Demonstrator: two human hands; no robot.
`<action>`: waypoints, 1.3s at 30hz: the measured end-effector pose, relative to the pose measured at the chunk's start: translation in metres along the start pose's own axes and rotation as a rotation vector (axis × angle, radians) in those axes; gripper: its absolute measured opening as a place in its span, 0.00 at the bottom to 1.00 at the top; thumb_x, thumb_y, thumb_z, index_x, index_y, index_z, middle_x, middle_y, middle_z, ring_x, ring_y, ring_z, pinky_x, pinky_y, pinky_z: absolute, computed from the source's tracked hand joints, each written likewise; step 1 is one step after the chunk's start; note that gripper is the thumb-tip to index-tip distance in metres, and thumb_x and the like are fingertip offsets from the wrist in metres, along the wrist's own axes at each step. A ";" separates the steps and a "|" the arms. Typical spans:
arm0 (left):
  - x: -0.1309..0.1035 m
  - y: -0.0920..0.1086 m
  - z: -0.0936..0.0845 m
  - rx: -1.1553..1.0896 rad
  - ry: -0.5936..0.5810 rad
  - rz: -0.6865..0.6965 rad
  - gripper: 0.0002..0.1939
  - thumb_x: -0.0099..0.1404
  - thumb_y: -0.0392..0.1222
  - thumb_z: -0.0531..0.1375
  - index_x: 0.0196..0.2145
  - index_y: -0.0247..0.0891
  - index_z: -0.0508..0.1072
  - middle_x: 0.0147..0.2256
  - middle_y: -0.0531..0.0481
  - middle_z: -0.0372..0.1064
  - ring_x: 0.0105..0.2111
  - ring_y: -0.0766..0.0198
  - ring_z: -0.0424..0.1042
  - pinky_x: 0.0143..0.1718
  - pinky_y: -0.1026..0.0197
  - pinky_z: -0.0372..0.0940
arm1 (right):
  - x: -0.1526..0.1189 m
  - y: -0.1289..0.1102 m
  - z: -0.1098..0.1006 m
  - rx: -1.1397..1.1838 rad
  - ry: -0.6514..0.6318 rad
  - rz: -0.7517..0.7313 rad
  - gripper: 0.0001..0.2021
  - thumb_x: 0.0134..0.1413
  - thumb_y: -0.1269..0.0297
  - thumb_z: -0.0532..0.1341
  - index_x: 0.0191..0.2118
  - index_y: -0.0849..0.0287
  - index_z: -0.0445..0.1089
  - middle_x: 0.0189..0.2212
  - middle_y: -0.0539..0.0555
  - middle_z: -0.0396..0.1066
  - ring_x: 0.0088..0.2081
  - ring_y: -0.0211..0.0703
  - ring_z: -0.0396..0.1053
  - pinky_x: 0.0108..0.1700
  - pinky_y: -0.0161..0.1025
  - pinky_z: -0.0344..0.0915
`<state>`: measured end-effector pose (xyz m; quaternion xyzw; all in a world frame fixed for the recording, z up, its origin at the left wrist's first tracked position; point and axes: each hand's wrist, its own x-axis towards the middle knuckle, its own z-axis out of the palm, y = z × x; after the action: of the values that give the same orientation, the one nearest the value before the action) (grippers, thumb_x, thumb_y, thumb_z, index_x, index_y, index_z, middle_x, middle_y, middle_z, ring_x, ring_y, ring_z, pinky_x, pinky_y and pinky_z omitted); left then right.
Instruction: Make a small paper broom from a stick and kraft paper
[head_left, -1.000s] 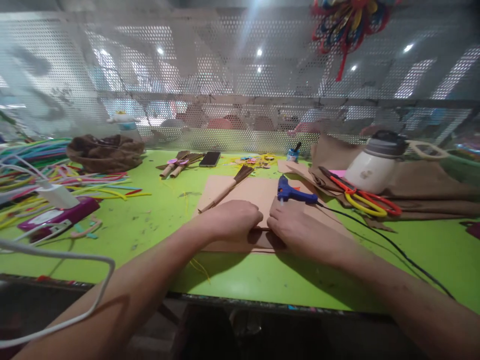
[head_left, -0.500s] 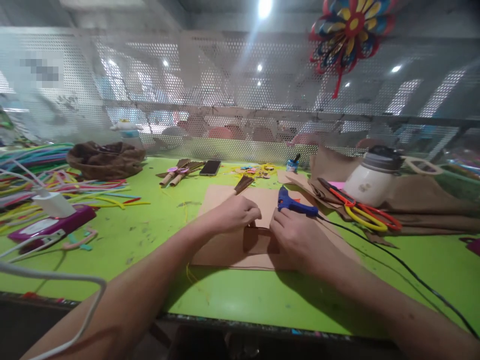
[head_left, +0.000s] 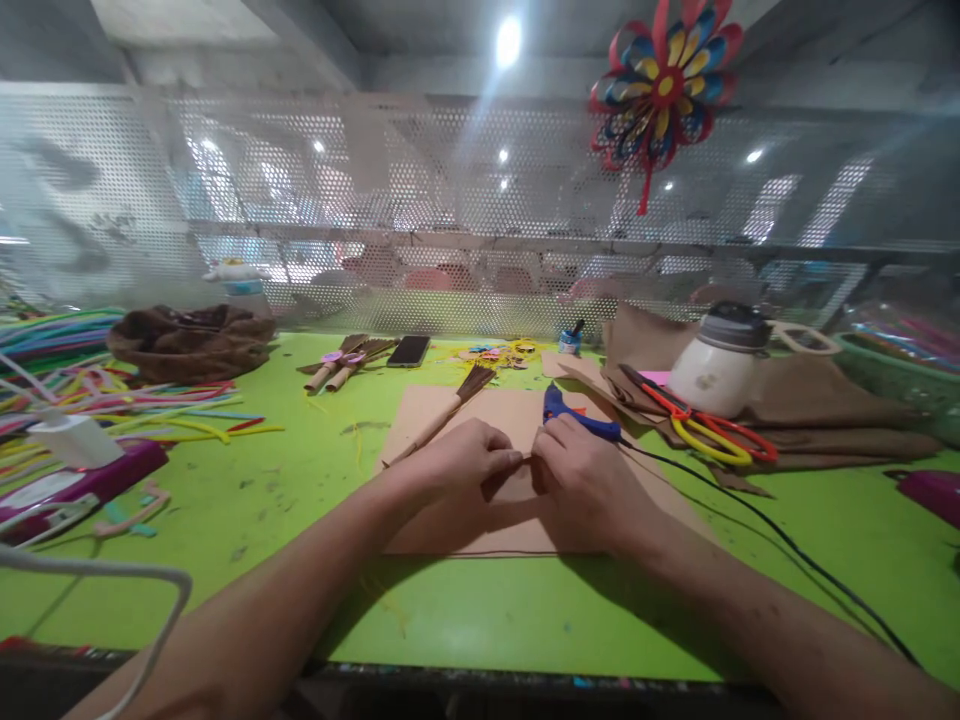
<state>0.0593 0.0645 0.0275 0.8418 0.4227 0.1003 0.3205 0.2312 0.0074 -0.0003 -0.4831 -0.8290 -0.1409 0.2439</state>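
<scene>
Left hand [head_left: 474, 452] has edged toward right hand [head_left: 585, 472] | I see both pinching paper strip [head_left: 527, 456], long axis crosswise between them

The left hand [head_left: 484, 462] and the right hand [head_left: 571, 468] meet fingertip to fingertip over a brown sheet [head_left: 514, 402], pinching a thin paper piece [head_left: 526, 456] between them. A blue glue gun [head_left: 581, 418] lies just beyond the right hand, its black cord [head_left: 757, 515] trailing off to the right across the green surface [head_left: 450, 620]. A brown brush-like bundle [head_left: 442, 418] slants across the sheet's left side; 2 more bundles [head_left: 345, 366] lie farther back, beside a phone [head_left: 409, 351]. To the right, scissors [head_left: 716, 430] with red and yellow handles sit near a white bottle [head_left: 712, 370] with a gray lid. Pipe cleaners [head_left: 150, 405] spread at the left, near a brown cloth bundle [head_left: 191, 345].
</scene>
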 end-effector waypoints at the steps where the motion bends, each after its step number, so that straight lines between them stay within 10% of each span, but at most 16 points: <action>1: 0.000 0.000 -0.001 0.032 0.009 0.012 0.18 0.62 0.51 0.52 0.23 0.35 0.68 0.20 0.53 0.64 0.22 0.67 0.59 0.24 0.64 0.53 | 0.001 0.001 -0.001 0.089 0.011 0.038 0.07 0.49 0.78 0.54 0.31 0.63 0.68 0.32 0.57 0.66 0.37 0.46 0.61 0.38 0.41 0.59; 9: -0.009 0.001 -0.001 0.109 -0.008 0.168 0.21 0.66 0.50 0.48 0.24 0.36 0.69 0.20 0.52 0.69 0.20 0.68 0.64 0.25 0.65 0.55 | 0.011 0.018 -0.019 0.710 -0.189 0.361 0.11 0.52 0.68 0.57 0.40 0.62 0.71 0.34 0.55 0.73 0.35 0.41 0.68 0.37 0.37 0.64; 22: -0.007 0.005 -0.004 0.177 0.063 0.307 0.19 0.67 0.46 0.48 0.24 0.36 0.70 0.21 0.52 0.70 0.21 0.70 0.63 0.26 0.66 0.55 | 0.010 0.032 -0.023 0.852 -0.254 0.404 0.12 0.51 0.62 0.58 0.22 0.62 0.68 0.13 0.46 0.61 0.18 0.32 0.56 0.21 0.31 0.52; 30: -0.008 0.007 -0.008 0.191 0.027 0.323 0.15 0.65 0.41 0.50 0.24 0.35 0.70 0.23 0.52 0.71 0.23 0.69 0.65 0.27 0.67 0.56 | 0.011 0.028 -0.020 0.680 -0.176 0.152 0.08 0.50 0.66 0.59 0.32 0.61 0.75 0.29 0.53 0.74 0.31 0.38 0.68 0.32 0.33 0.61; 39: -0.010 0.009 -0.008 0.281 0.036 0.386 0.10 0.63 0.36 0.51 0.27 0.36 0.70 0.24 0.52 0.71 0.24 0.68 0.66 0.28 0.67 0.56 | 0.010 0.032 -0.021 0.823 -0.345 0.219 0.11 0.53 0.64 0.58 0.27 0.64 0.74 0.18 0.51 0.70 0.23 0.35 0.65 0.25 0.31 0.57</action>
<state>0.0553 0.0564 0.0401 0.9413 0.2694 0.1152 0.1676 0.2608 0.0206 0.0222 -0.4473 -0.7885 0.3092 0.2873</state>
